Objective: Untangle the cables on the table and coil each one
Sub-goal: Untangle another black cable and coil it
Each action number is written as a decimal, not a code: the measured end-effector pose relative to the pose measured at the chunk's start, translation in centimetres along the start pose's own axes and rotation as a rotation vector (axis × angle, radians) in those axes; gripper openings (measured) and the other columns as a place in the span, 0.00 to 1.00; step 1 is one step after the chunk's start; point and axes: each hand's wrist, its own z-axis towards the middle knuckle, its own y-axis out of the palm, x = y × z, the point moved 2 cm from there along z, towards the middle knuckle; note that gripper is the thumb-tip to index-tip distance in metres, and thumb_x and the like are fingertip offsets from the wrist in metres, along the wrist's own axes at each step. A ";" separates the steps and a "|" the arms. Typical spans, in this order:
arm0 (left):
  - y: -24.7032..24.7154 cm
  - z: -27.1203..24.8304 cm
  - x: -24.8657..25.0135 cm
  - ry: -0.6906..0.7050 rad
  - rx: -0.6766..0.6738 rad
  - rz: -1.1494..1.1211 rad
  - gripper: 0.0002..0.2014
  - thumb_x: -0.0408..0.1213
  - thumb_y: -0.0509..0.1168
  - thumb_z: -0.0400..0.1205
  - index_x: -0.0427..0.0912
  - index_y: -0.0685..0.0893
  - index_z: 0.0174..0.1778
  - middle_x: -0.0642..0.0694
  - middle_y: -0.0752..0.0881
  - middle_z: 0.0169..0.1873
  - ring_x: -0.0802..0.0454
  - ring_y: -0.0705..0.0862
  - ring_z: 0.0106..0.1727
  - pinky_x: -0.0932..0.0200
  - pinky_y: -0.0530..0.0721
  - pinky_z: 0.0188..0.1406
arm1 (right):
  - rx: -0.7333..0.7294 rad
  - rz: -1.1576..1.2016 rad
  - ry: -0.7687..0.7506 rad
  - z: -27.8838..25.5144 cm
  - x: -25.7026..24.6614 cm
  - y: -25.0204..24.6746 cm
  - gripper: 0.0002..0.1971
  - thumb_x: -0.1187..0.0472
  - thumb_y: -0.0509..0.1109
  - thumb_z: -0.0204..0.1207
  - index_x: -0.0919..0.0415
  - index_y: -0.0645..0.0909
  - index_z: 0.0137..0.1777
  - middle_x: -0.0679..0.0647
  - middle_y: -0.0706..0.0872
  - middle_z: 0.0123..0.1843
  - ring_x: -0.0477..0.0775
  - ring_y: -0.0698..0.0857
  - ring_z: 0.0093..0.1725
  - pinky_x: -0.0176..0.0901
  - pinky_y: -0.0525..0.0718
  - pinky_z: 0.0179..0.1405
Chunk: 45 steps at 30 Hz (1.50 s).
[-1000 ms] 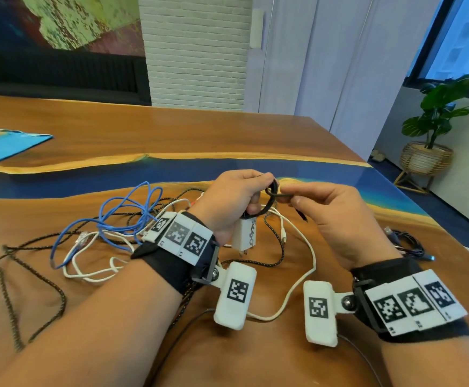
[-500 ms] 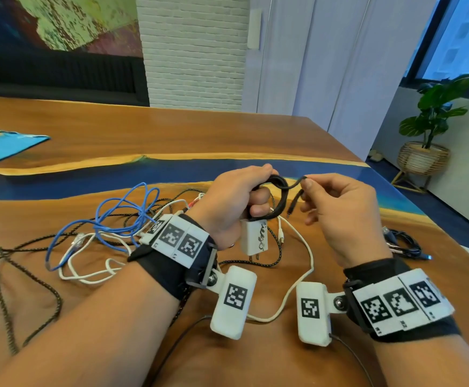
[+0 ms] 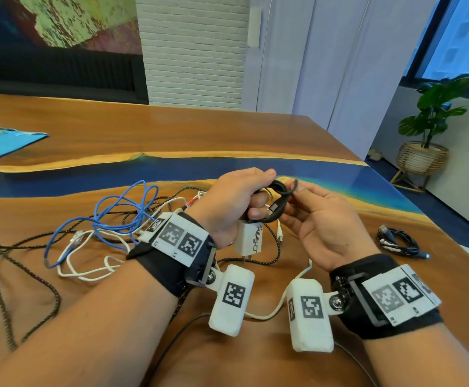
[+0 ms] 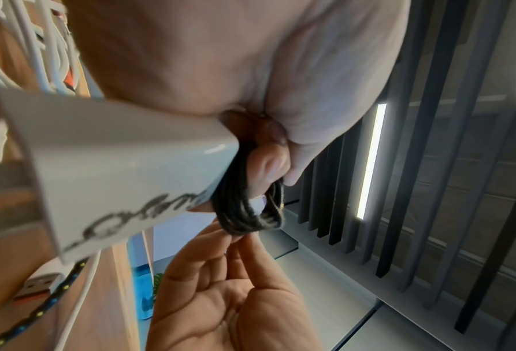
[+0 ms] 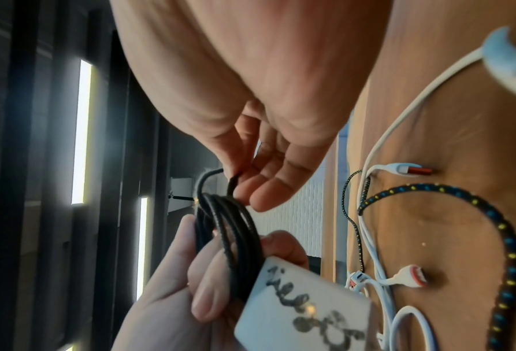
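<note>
While my left hand (image 3: 229,202) grips the nearly wound black cable (image 3: 279,191) with its white charger (image 3: 248,240), my right fingers (image 5: 244,180) pinch its tail; one coil (image 3: 399,243) lies finished, the tangle (image 3: 110,227) still waits on the counter (image 3: 144,135).

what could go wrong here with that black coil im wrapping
1. The left hand holds both the black coil and the white charger; a loose grip may let the loops spring open.
2. The right hand pinches only the cable's free end; if it slips, the last wrap could undo.
3. The charger hangs just above the braided cable on the table and might snag it.
</note>
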 end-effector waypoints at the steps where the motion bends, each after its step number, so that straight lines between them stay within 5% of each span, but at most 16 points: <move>1: 0.0 0.0 -0.1 0.004 0.000 0.015 0.15 0.40 0.61 0.91 0.45 0.69 0.39 0.51 0.64 0.23 0.54 0.62 0.24 0.65 0.66 0.22 | -0.016 -0.016 0.021 0.0 0.1 0.0 0.08 0.64 0.65 0.87 0.63 0.87 0.55 0.57 0.86 0.42 0.49 0.84 0.35 0.39 0.88 0.34; 14: 0.1 -0.1 -0.4 0.042 -0.080 0.109 0.13 0.39 0.61 0.91 0.44 0.73 0.40 0.50 0.66 0.24 0.55 0.63 0.24 0.65 0.66 0.23 | 0.006 -0.075 0.053 0.3 0.7 -0.3 0.13 0.68 0.70 0.82 0.70 0.82 0.66 0.62 0.88 0.44 0.53 0.86 0.35 0.44 0.90 0.36; 19: -0.1 0.1 -0.2 0.043 -0.052 0.069 0.13 0.39 0.62 0.91 0.44 0.74 0.39 0.50 0.65 0.24 0.55 0.61 0.24 0.67 0.67 0.22 | 0.017 0.088 0.022 0.4 0.5 -0.2 0.05 0.71 0.66 0.85 0.63 0.81 0.56 0.59 0.88 0.41 0.52 0.86 0.36 0.43 0.90 0.36; 24: -0.1 0.3 -0.7 0.069 -0.009 0.151 0.16 0.41 0.64 0.90 0.45 0.74 0.36 0.50 0.68 0.23 0.54 0.64 0.23 0.63 0.68 0.25 | -0.128 -0.140 0.060 -0.1 0.8 0.2 0.07 0.70 0.65 0.85 0.68 0.82 0.59 0.67 0.89 0.47 0.60 0.88 0.44 0.45 0.89 0.35; 28: -0.7 1.0 -0.7 0.139 0.137 0.156 0.16 0.42 0.63 0.91 0.46 0.74 0.36 0.52 0.70 0.23 0.53 0.66 0.24 0.56 0.71 0.31 | -0.225 -0.204 0.015 -0.4 0.3 0.5 0.14 0.75 0.58 0.85 0.71 0.86 0.60 0.66 0.91 0.52 0.60 0.89 0.52 0.51 0.85 0.45; 32: -1.4 1.3 -0.5 0.192 0.254 0.158 0.15 0.42 0.63 0.91 0.45 0.74 0.37 0.52 0.73 0.23 0.52 0.72 0.25 0.50 0.75 0.37 | -0.387 -0.409 -0.123 -1.0 0.0 1.0 0.17 0.63 0.70 0.79 0.58 0.86 0.68 0.61 0.89 0.64 0.54 0.86 0.59 0.52 0.82 0.48; 35: -1.2 1.3 -0.6 0.200 0.230 0.188 0.14 0.44 0.65 0.90 0.45 0.76 0.39 0.53 0.75 0.22 0.51 0.76 0.26 0.47 0.77 0.40 | -0.294 -0.555 -0.175 -0.7 0.5 1.0 0.13 0.57 0.78 0.77 0.54 0.89 0.61 0.59 0.90 0.57 0.51 0.86 0.51 0.51 0.83 0.43; 38: -0.6 1.1 -0.8 0.195 0.191 0.265 0.12 0.45 0.64 0.90 0.43 0.76 0.43 0.55 0.77 0.20 0.52 0.76 0.26 0.49 0.77 0.39 | -0.180 -0.530 -0.181 -0.5 0.8 0.9 0.08 0.66 0.76 0.79 0.58 0.92 0.56 0.65 0.92 0.50 0.57 0.87 0.42 0.47 0.86 0.42; 41: -1.1 1.1 -0.3 0.225 0.251 0.275 0.12 0.44 0.65 0.90 0.44 0.77 0.42 0.56 0.76 0.19 0.47 0.75 0.32 0.44 0.76 0.44 | -0.162 -0.560 -0.141 -0.5 0.3 0.3 0.11 0.73 0.76 0.78 0.63 0.91 0.58 0.60 0.91 0.39 0.54 0.90 0.38 0.43 0.90 0.39; 45: -2.4 1.4 0.4 0.221 0.362 0.205 0.14 0.43 0.65 0.90 0.46 0.77 0.38 0.55 0.75 0.19 0.49 0.74 0.30 0.46 0.75 0.46 | -0.193 -0.565 -0.084 -0.8 -1.7 -0.6 0.07 0.75 0.77 0.74 0.70 0.90 0.51 0.74 0.89 0.39 0.61 0.88 0.36 0.47 0.92 0.36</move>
